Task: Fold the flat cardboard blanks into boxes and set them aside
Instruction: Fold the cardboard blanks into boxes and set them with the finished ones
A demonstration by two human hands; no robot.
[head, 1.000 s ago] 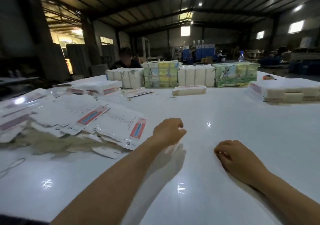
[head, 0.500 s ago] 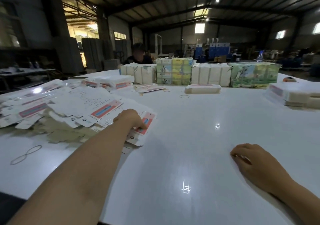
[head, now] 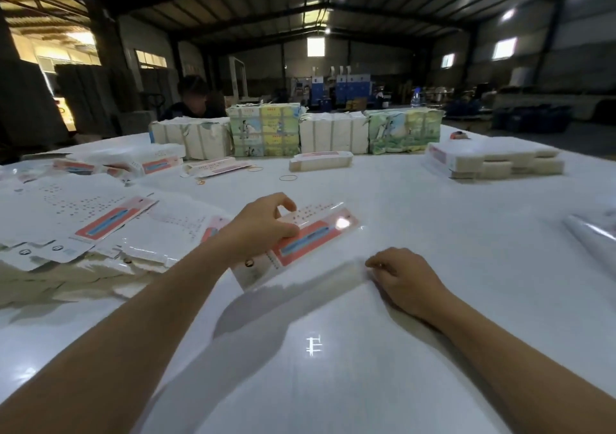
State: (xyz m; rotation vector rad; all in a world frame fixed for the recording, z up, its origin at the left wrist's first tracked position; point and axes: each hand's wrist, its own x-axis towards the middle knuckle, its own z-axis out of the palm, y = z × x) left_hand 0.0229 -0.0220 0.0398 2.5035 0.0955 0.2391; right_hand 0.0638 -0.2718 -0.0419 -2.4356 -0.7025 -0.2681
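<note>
Left hand has its fingers pinched on a flat cardboard blank, w/ red-blue strip, lifted a bit off the white surface just right of the messy pile of blanks. Right hand rests on the surface nearby, fingers loosely curled, holding nothing afaict. Bundled stacks sit along the far edge.

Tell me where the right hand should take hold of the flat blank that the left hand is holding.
Take the blank at its free far-right end, coming from the right. The left hand grips the left part, and the right hand rests on the table just right of it.
</note>
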